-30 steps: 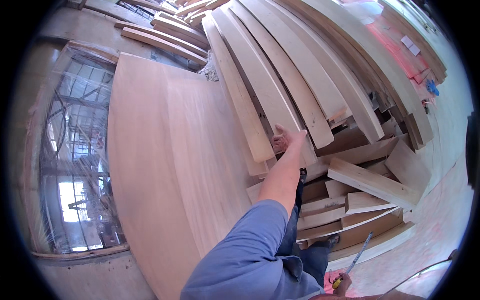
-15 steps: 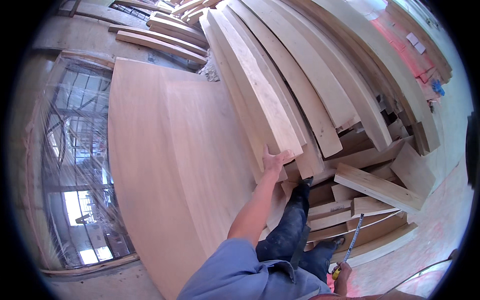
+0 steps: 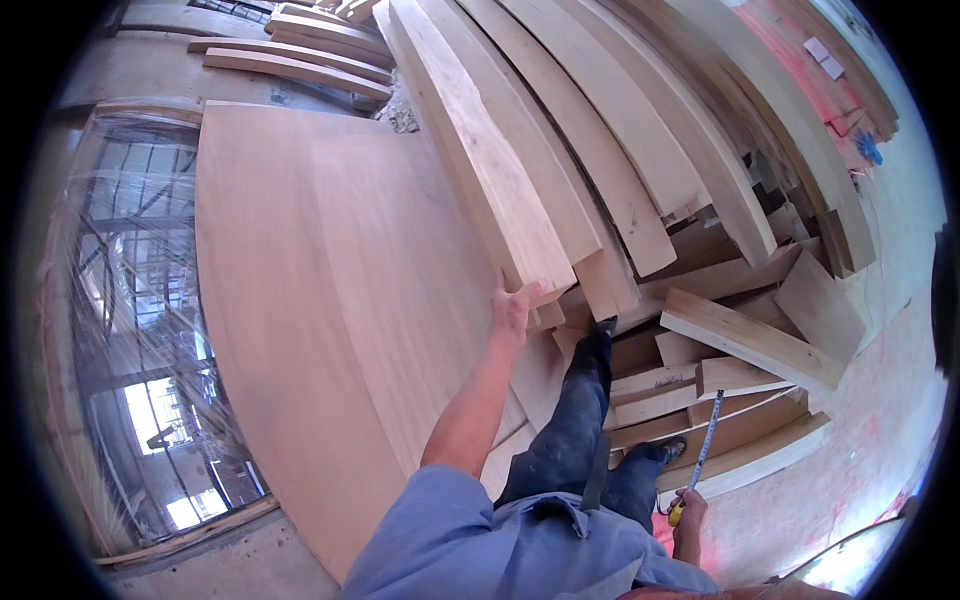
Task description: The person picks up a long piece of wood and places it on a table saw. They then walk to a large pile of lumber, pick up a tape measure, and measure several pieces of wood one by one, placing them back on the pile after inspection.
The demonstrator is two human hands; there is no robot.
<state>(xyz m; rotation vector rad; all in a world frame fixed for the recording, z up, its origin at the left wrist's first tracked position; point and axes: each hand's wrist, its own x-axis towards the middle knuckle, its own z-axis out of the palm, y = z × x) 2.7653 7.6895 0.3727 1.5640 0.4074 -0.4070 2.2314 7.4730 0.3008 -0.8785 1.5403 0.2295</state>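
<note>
My left hand (image 3: 516, 308) is closed on the near end of a long, thick wooden plank (image 3: 490, 170), thumb over its end corner. The plank lies lengthwise, running away toward the top of the head view. Just to its right are more long boards (image 3: 608, 195) in a stack. At the lower right, my right hand (image 3: 690, 508) holds a yellow tape measure (image 3: 677, 514). Its narrow blade (image 3: 709, 440) sticks out, pointing up toward the short wood pieces. Part of the right hand's grip is hidden.
A large smooth wooden panel (image 3: 290, 300) lies left of the plank, beside a film-wrapped glass or mirror-like panel (image 3: 150, 300). Several offcuts (image 3: 750, 340) are piled by my feet at the right. Shorter beams (image 3: 300, 72) lie at the far left, a blue scrap (image 3: 868, 148) far right.
The whole view has shifted slightly. My left hand and the gripped plank end have moved a little left, away from the neighbouring board. The tape measure stays in my right hand, blade out.
</note>
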